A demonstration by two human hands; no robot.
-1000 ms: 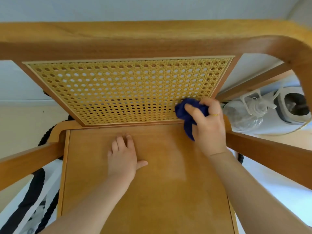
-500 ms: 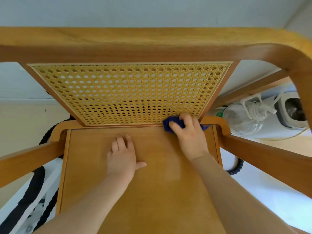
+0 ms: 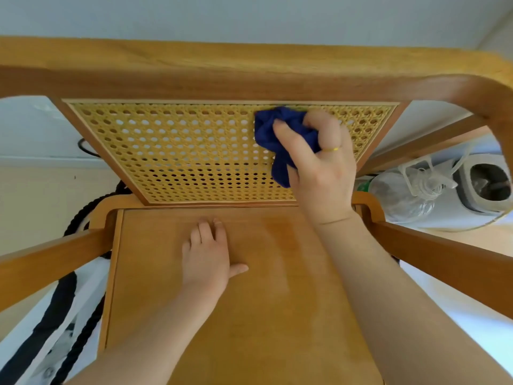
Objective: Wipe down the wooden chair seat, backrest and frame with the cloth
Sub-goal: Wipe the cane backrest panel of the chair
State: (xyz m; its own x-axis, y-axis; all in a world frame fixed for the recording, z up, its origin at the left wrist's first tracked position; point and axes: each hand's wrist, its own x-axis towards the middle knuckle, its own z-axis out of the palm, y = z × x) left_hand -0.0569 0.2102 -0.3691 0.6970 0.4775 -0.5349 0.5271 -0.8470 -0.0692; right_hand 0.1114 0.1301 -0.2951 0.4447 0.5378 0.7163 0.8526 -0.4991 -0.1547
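Note:
A wooden chair fills the view. Its flat seat (image 3: 277, 301) lies below me and its woven cane backrest (image 3: 180, 151) stands behind, under a broad top rail (image 3: 222, 70). My right hand (image 3: 319, 162) grips a bunched dark blue cloth (image 3: 280, 134) and presses it against the upper right part of the cane panel, just under the top rail. My left hand (image 3: 208, 254) lies flat on the seat near its back edge, fingers spread, holding nothing.
Armrests run forward on the left (image 3: 50, 262) and right (image 3: 444, 254). Behind the chair at the right sit a clear plastic bottle (image 3: 399, 195) and a white appliance (image 3: 483, 187). A black-and-white bag with rope handles (image 3: 55, 315) lies at the lower left.
My right hand has carried the cloth from the lower right corner of the backrest up to its upper right part. My left hand has stayed flat on the seat.

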